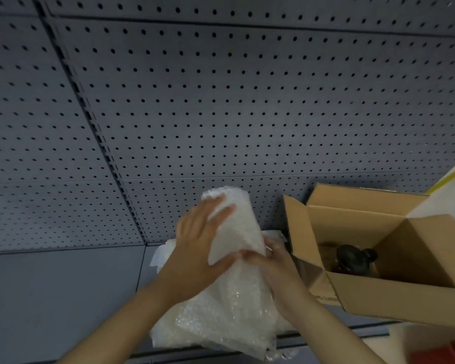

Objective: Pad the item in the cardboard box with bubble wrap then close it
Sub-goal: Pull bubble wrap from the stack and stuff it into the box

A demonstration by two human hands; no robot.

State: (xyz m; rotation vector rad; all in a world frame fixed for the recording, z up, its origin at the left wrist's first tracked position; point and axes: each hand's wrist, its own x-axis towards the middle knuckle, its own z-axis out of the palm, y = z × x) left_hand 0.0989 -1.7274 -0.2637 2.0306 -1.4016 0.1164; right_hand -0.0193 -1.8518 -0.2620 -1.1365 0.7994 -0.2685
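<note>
A thick roll of clear bubble wrap (234, 248) stands tilted on the grey shelf in the lower middle. My left hand (200, 240) lies flat on its left side with straight fingers reaching toward the top. My right hand (271, 266) holds the roll's right side, thumb across the front and fingers behind it. To the right sits an open cardboard box (378, 248) with all flaps up. A dark item (355, 258) with a black top lies at the box's bottom.
A grey pegboard wall (221, 101) rises behind the shelf (63, 298). A loose sheet of wrap (163, 253) lies behind the roll. A white and yellow surface (452, 185) is at the right edge, something red (441, 353) at the lower right corner.
</note>
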